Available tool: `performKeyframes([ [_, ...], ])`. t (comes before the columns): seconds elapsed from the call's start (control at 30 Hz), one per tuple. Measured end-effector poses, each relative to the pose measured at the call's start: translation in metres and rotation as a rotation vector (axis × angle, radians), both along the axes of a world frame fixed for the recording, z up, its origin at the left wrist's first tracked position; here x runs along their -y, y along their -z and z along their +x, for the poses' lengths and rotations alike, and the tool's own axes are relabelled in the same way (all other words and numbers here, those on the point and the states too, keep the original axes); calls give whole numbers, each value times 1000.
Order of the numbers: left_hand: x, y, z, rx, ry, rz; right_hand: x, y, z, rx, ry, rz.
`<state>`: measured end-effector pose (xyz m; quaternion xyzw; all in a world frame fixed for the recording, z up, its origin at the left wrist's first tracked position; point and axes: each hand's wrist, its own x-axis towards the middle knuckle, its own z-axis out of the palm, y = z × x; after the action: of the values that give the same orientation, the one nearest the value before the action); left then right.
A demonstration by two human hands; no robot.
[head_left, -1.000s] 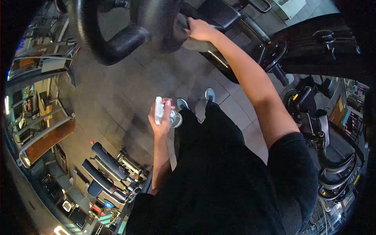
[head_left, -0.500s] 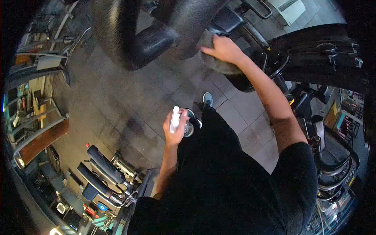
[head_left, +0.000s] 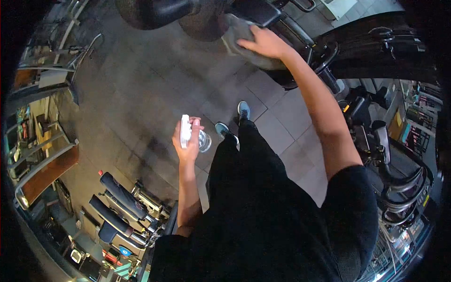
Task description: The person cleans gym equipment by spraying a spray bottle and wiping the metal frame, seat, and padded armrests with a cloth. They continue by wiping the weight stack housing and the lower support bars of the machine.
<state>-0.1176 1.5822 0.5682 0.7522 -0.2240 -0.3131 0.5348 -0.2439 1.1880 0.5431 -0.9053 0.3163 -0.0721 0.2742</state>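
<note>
My left hand (head_left: 189, 151) is wrapped round a spray bottle (head_left: 204, 141) with a white trigger head and a clear body, held over the floor left of my legs. Farther out to the right, my right hand (head_left: 270, 43) grips a grey cloth (head_left: 234, 34) spread beneath its palm and fingers. The cloth lies against the black padded part (head_left: 202, 23) of an exercise machine at the top of the view. Part of the cloth hangs below the hand, and the fingertips are partly hidden or blurred.
Dark floor tiles (head_left: 141, 94) lie around my shoes (head_left: 243, 109). Padded gym equipment (head_left: 122, 197) stands at lower left, and a brown-padded bench (head_left: 49, 171) at far left. Black machine frames (head_left: 361, 136) line the right side. A dark rounded panel (head_left: 371, 51) is at upper right.
My left hand has moved left with the spray bottle. My right hand and the cloth sit slightly higher in view. The machine's padded part has shifted up as the view moved.
</note>
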Motion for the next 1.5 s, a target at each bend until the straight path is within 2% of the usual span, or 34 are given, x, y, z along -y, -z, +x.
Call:
performKeyframes([
  [0.07,-1,6,-3,-45,-14,-89,-40,-17,-71,-104,55,-89],
  [0.1,-5,8,-6,-52,-15,-96,-54,-16,-102,-52,51,-111],
  [0.2,-18,10,-17,-91,-3,-57,-65,-12,-120,36,49,-273],
  [0.23,-26,9,-19,-50,15,-44,-66,-12,-111,40,46,-271],
  [0.3,-41,19,-25,-43,-8,-76,-56,-14,-81,-191,154,-243],
  [0.33,-44,19,-26,-45,-21,-72,-46,-9,-66,-193,140,-240],
  [0.4,-51,18,-33,-70,-104,-9,-17,9,-30,-196,-59,-398],
  [0.47,-51,22,-36,-57,-149,24,2,2,23,-162,-77,-320],
  [0.63,-20,13,-64,-5,-272,39,101,66,134,118,-471,-248],
  [0.77,13,5,-94,37,-251,-1,101,113,177,386,-388,70],
  [0.83,31,2,-105,28,-218,-25,54,47,100,5,-53,-68],
  [0.93,50,0,-125,-90,-245,-54,-10,-5,-13,-78,-15,36],
  [1.03,47,17,-137,-87,-196,-48,-50,-25,-109,-164,-2,63],
  [1.17,37,12,-143,-77,-229,15,-61,-25,-100,-224,83,2],
  [1.23,26,19,-141,-12,-212,91,-50,-24,-74,-241,87,6],
  [1.4,-5,37,-136,-44,-306,83,-5,-21,14,-231,0,61],
  [1.5,-12,39,-135,5,-353,27,17,-16,68,-226,-27,-19],
])
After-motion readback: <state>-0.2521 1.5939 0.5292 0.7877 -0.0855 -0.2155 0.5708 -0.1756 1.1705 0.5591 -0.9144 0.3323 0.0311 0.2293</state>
